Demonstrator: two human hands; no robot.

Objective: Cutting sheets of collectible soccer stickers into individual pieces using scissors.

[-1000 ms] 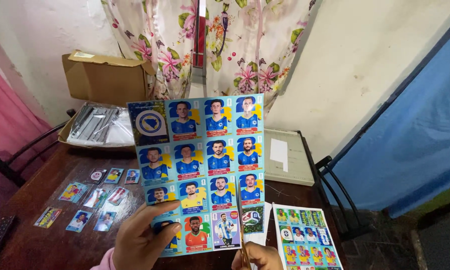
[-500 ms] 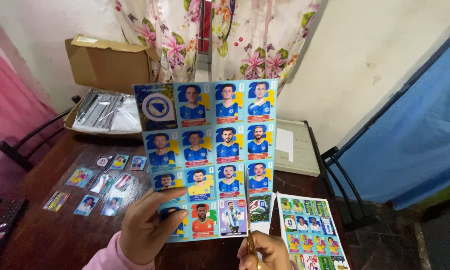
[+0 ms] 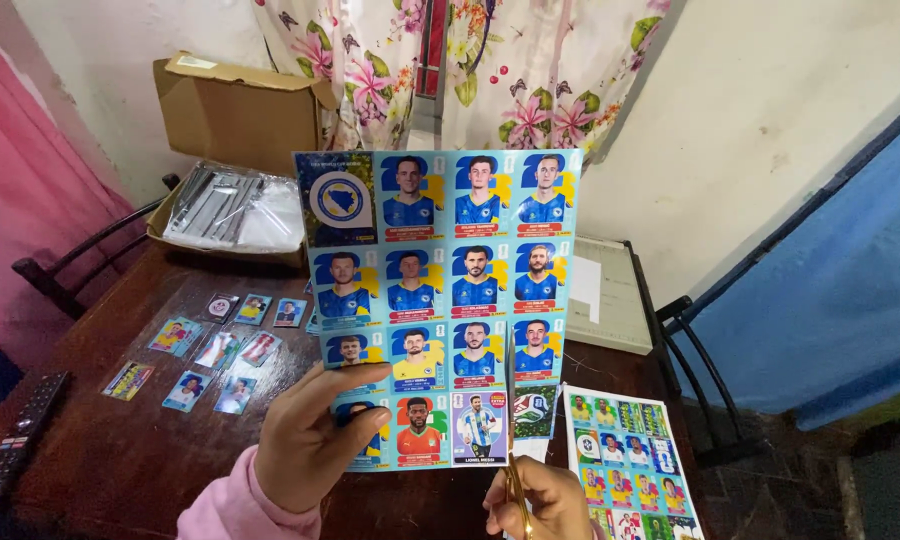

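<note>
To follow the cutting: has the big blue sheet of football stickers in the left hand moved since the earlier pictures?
No, hardly. The blue sticker sheet keeps its place against the brown cardboard box behind it; the whole view shifted together.

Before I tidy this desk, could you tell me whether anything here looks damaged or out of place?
Only the held blue sticker sheet: a slit runs up from its bottom edge beside the right column, where the right hand works gold-handled scissors. The left hand grips its lower corner. The small cut stickers lie loosely scattered on the wooden table.

The sticker sheet (image 3: pixel 440 300) has shifted from frame centre towards the right. The scissors (image 3: pixel 513 420) have cut higher up its right column.
</note>
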